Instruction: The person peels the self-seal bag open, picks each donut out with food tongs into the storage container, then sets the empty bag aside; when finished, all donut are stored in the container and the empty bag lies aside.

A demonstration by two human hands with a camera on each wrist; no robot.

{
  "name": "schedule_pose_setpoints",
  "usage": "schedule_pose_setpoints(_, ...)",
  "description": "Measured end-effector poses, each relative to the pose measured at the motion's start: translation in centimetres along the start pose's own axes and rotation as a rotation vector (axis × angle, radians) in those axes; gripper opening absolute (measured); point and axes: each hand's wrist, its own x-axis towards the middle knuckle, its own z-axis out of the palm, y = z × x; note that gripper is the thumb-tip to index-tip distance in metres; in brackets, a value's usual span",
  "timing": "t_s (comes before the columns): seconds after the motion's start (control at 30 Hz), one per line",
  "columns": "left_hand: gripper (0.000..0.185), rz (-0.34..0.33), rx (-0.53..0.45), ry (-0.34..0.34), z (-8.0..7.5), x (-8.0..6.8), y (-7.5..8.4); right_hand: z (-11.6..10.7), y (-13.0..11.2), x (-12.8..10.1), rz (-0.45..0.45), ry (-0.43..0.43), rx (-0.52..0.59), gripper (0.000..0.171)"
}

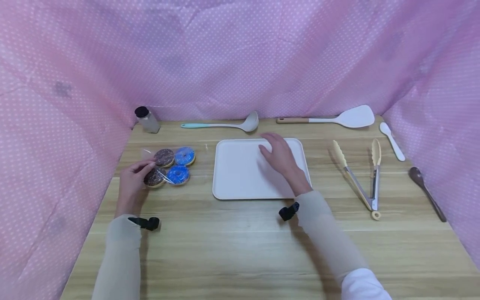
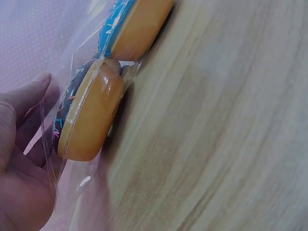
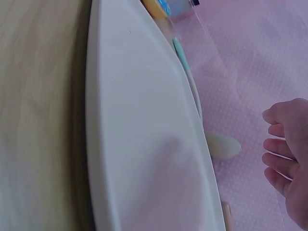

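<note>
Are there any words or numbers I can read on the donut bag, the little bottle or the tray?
None can be read.
Donut bag: clear plastic, no print shows, also close up in the left wrist view.
Bottle: no label shows; too small to tell.
Tray: plain white, no marks.
Left hand and right hand: nothing written.

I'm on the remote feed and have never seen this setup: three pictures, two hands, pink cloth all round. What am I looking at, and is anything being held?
No machine here: a person works with bare hands. The wide picture comes from a head camera; the two close-ups come from cameras on each wrist. The left hand pinches the clear bag of doughnuts, two chocolate and two blue. The right hand hovers open over the white tray, holding nothing. On the wooden table also lie tongs, a ladle, a spatula, two spoons and a small bottle.
</note>
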Motion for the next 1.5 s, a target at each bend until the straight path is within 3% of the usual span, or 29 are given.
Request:
schedule_pose_setpoints(0.27, 0.029, 0.077, 0.046, 0.037, -0.1, 0.0, -0.4, -2.9, 3.6, -1.5, -0.014, 0.117, -0.005, 0.039)
schedule_pose_setpoints(0.63, 0.037, 0.014, 0.052, 0.056, 0.0, 0.0, -0.4, -7.9, 7.9, -4.6, 0.097, 0.197, -0.029, 0.044)
schedule_pose_setpoints(0.83, 0.037, 0.022, 0.069, 0.053, -0.1, 0.1, -0.4, -10.4, 10.1, -7.1, 0.226, 0.163, -0.037, 0.058)
schedule_pose_setpoints(1.1, 0.029, 0.093, 0.186, 0.043, -0.4, -0.1, -0.2, -12.7, 12.1, -10.1, 0.402, 0.109, -0.127, 0.086)
schedule_pose_setpoints(1.3, 0.027, 0.095, 0.114, 0.032, -0.2, -0.2, -0.2, -13.4, 13.4, -12.3, 0.512, 0.047, -0.196, 0.099)
schedule_pose_setpoints(1.5, 0.034, 0.072, 0.128, 0.033, -0.2, -0.2, -0.1, -13.5, 14.3, -13.8, 0.571, 0.005, -0.252, 0.110)
